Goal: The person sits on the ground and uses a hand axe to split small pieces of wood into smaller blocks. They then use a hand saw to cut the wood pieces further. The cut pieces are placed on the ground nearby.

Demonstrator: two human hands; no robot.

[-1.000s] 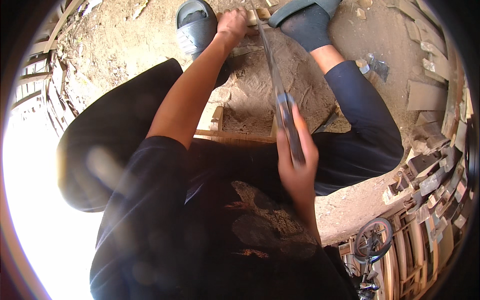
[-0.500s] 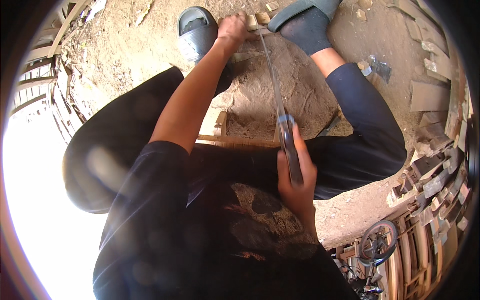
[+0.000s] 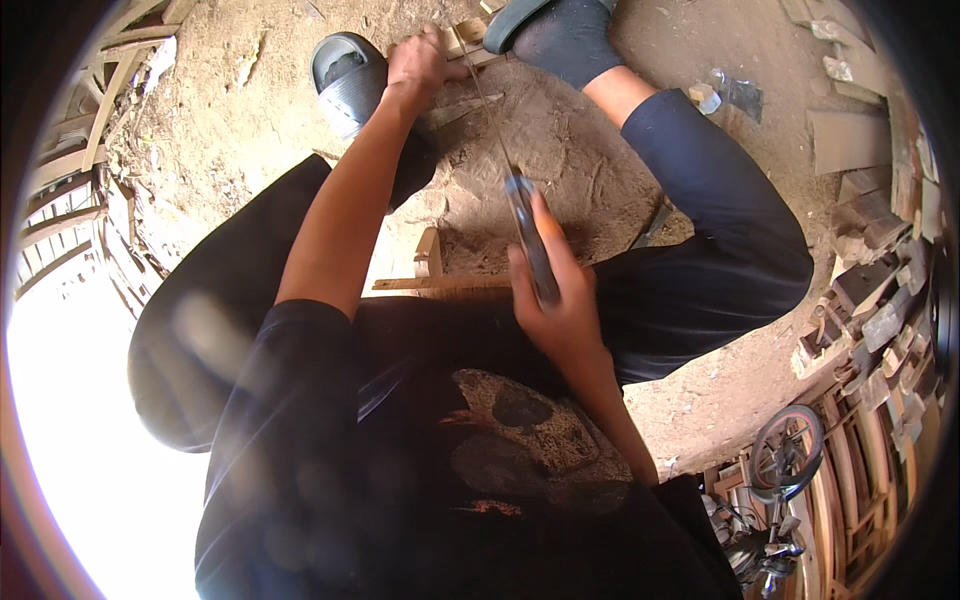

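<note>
Down near the top centre of the frame, the left hand is closed over a pale piece of wood, fingers curled around it and pressing it against the sandy ground; the wood lies between a grey sandal at the upper left and a dark-socked foot at the upper right, touching or nearly touching both, though exactly where it meets them cannot be made out; the right hand, at the middle of the frame, is wrapped tight around the dark handle of a handsaw, thumb lying along the grip; the saw's thin blade runs up from that hand to the wood under the left hand, and its far tip appears to meet the wood just beside the left fingers; a low wooden stool frame shows between the knees, partly hidden by the dark shirt; flat wood offcuts lie at the upper right edge; stacked wooden pieces crowd the right rim; a small bicycle stands at the lower right; curved wooden slats line the left rim beside a glare of sunlight.
</note>
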